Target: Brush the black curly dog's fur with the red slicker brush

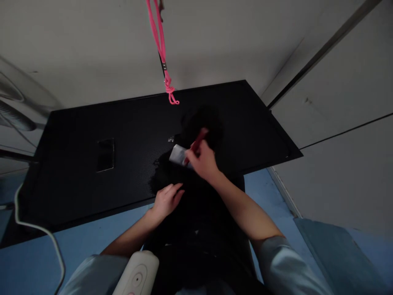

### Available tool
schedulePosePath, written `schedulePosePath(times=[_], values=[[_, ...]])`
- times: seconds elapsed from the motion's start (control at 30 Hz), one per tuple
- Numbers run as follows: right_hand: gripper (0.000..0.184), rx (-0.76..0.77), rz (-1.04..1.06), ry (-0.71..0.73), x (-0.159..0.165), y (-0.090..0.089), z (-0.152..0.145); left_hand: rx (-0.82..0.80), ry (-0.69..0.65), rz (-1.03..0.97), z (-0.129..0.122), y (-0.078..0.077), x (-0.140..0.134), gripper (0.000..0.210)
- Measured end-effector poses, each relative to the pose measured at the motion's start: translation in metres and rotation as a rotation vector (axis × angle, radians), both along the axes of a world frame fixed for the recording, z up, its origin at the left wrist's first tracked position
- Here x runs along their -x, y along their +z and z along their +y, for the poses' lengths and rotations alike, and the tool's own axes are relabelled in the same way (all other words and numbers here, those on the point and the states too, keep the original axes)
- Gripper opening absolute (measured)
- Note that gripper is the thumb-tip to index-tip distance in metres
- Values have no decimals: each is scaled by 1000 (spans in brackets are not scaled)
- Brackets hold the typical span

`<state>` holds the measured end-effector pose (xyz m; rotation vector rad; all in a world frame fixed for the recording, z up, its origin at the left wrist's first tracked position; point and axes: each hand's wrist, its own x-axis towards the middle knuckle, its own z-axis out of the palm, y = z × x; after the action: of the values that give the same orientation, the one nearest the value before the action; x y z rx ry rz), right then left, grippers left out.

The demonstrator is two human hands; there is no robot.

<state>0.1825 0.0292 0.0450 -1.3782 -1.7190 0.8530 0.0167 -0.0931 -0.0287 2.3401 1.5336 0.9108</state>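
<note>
The right hand [203, 162] has its grip closed around the red tool [197, 140], which is blurred and slants over the black mass [205, 116]. A pale piece [177, 154] shows just beside the tool, against the fingers. The black mass sits on the black surface [76, 172], near the middle and toward the person. The left hand [166, 200] rests at the near edge with fingers bent, against the dark area; in this poor light it cannot be told whether its grip holds anything. A phone [105, 155] lies flat, well apart to the left. A pink cord [168, 87] hangs above the far edge. A white device [139, 270] is near the left forearm.
</note>
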Motion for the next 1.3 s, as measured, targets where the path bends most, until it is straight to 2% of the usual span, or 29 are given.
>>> schedulePosePath(times=[0.07,0.13,0.2,0.27,0.33,0.4,0.47,0.53,0.6,0.67,0.73,0.8,0.9,1.0,1.1,1.2,1.23,1.3], values=[[20,88,-91,134,5,5,-2,-2,29,11,-2,-3,0,25],[20,72,-156,50,8,8,-4,9,33,24,-3,-5,1,23],[22,-18,-169,-51,9,9,-5,12,12,58,-5,-6,2,19],[22,-9,-179,49,10,9,-6,-9,-12,94,-6,-7,3,17],[21,78,-219,159,11,10,-5,-47,-25,98,-6,-8,4,16],[21,69,-260,85,11,10,-4,-71,-33,84,-6,-9,5,14],[22,-9,-253,-14,11,11,-4,-78,-43,78,-5,-10,5,13],[23,-1,-241,68,11,12,-4,-79,-54,78,-5,-10,5,13],[22,87,-272,172,11,13,-5,-97,-63,72,-4,-9,4,13],[21,90,-321,114,12,13,-6,-115,-69,71,-4,-9,3,13],[23,20,-330,22,13,15,-7,-116,-66,88,-4,-9,1,13],[25,8,-328,84,17,15,-8,-104,-57,113,-4,-9,-2,12],[23,81,-386,188,24,16,-7,-99,-32,136,-3,-9,-6,12],[22,-14,-402,93,27,17,-6,-105,-13,143,-2,-9,-7,13],[24,-83,-337,-11,25,18,-8,-112,-13,127,-1,-9,-6,14],[27,-110,-234,-174,20,15,-9,-117,-20,108,-2,-9,-5,14],[27,-110,-196,-188,18,13,-9,-116,-23,104,-2,-9,-5,13],[25,-47,-144,-76,16,8,-8,-114,-30,95,-3,-9,-4,13]])
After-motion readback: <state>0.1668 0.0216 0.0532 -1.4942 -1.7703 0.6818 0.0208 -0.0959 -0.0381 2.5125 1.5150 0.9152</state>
